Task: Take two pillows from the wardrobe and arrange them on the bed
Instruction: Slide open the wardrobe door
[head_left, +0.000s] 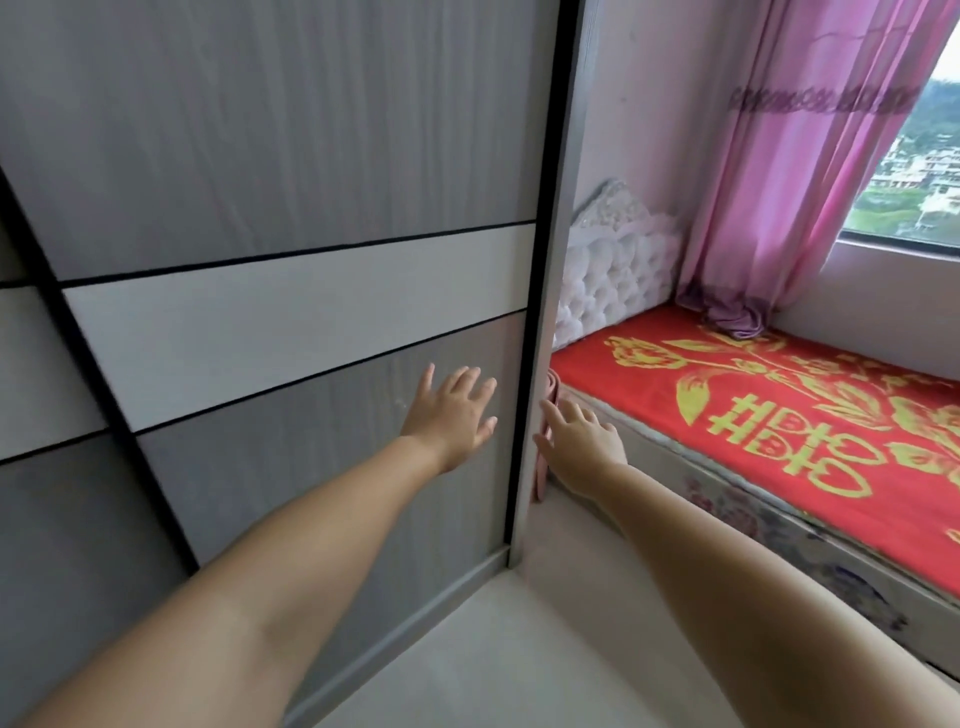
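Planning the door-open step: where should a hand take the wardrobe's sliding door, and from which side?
Probably the dark vertical edge strip on the sliding door, from the bed side: no handle shows on the flat panels. The left hand is open by the panel; the right hand reaches toward that edge.

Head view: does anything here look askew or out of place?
One thing: the pink curtain hangs too long, and its hem lies bunched on the red bed cover near the headboard. The wardrobe door looks shut and undamaged.
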